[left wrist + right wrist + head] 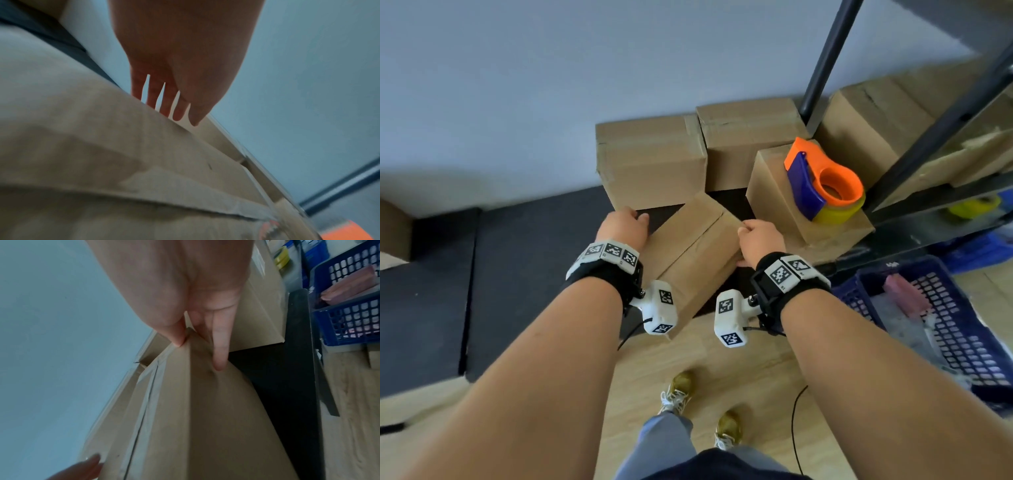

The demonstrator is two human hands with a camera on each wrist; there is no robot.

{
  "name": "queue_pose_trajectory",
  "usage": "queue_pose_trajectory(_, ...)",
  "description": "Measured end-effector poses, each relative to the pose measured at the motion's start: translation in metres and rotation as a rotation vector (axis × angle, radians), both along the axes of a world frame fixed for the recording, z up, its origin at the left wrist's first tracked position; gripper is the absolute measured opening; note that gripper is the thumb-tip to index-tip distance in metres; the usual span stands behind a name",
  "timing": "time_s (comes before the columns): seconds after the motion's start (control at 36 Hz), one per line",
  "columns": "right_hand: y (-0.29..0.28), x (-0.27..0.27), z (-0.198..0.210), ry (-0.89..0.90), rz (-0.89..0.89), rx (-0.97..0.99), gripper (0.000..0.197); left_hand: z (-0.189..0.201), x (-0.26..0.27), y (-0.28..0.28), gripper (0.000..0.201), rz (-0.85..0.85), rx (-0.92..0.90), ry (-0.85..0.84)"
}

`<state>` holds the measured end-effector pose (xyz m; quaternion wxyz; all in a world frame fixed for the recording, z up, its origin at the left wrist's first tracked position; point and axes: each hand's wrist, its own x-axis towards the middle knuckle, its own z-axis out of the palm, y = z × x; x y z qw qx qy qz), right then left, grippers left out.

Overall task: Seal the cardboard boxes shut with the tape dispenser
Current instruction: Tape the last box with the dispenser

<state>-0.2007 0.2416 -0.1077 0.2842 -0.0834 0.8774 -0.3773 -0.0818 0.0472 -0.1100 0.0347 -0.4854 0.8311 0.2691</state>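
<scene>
I hold a small cardboard box (695, 246) between both hands, tilted above the dark mat, its top flaps closed along a centre seam. My left hand (624, 224) lies against the box's far left side with straight fingers (164, 104) reaching down past the edge of the box (123, 162). My right hand (756, 240) pinches the right corner of the box (185, 418), thumb (177, 337) on top and fingers (219, 353) down the side. The orange and blue tape dispenser (822, 181) stands on another box (770, 192) to the right, untouched.
Two taped boxes (654, 161) (750, 137) stand against the wall. A larger box (876, 130) sits under a dark metal shelf frame (825, 58). A blue plastic basket (945, 308) is on the wooden floor at the right. A black cable (796, 428) runs by my feet.
</scene>
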Motion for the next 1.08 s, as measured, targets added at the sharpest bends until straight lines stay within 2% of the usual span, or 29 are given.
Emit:
queue_pose_trajectory(0.14,-0.014,0.023,0.000,-0.006,0.146,-0.019,0.028,0.001,0.066,-0.009,0.034,0.256,-0.080,-0.006)
queue_pose_trajectory(0.25,-0.040,0.053,-0.001,0.045,0.259,0.008,0.028,-0.003,0.116,0.001,0.045,0.493,-0.078,-0.020)
queue_pose_trajectory(0.33,-0.061,0.072,-0.005,0.071,0.273,0.031,0.032,-0.001,0.145,0.005,0.056,0.665,-0.075,0.023)
queue_pose_trajectory(0.42,-0.078,0.087,-0.006,0.119,0.309,0.077,0.032,-0.001,0.167,-0.002,0.051,0.760,-0.002,0.056)
queue_pose_trajectory(0.5,-0.095,0.101,-0.007,0.111,0.318,0.070,0.031,-0.004,0.184,-0.013,0.052,0.760,0.075,0.063)
queue_pose_trajectory(0.64,-0.132,0.121,-0.013,0.084,0.340,0.053,0.028,-0.005,0.210,-0.048,0.054,0.771,0.103,0.108)
queue_pose_trajectory(0.78,-0.176,0.147,-0.013,-0.009,0.184,-0.007,0.013,0.001,0.230,-0.095,0.033,0.749,0.103,0.249)
queue_pose_trajectory(0.81,-0.186,0.152,-0.013,-0.023,0.142,-0.007,0.014,0.003,0.233,-0.105,0.031,0.734,0.101,0.272)
queue_pose_trajectory(0.92,-0.223,0.164,-0.011,-0.060,-0.029,-0.025,0.043,0.010,0.238,-0.140,0.030,0.664,0.097,0.325)
queue_pose_trajectory(1.08,-0.263,0.158,-0.008,-0.093,-0.180,-0.060,0.053,0.005,0.229,-0.185,0.048,0.586,0.169,0.415)
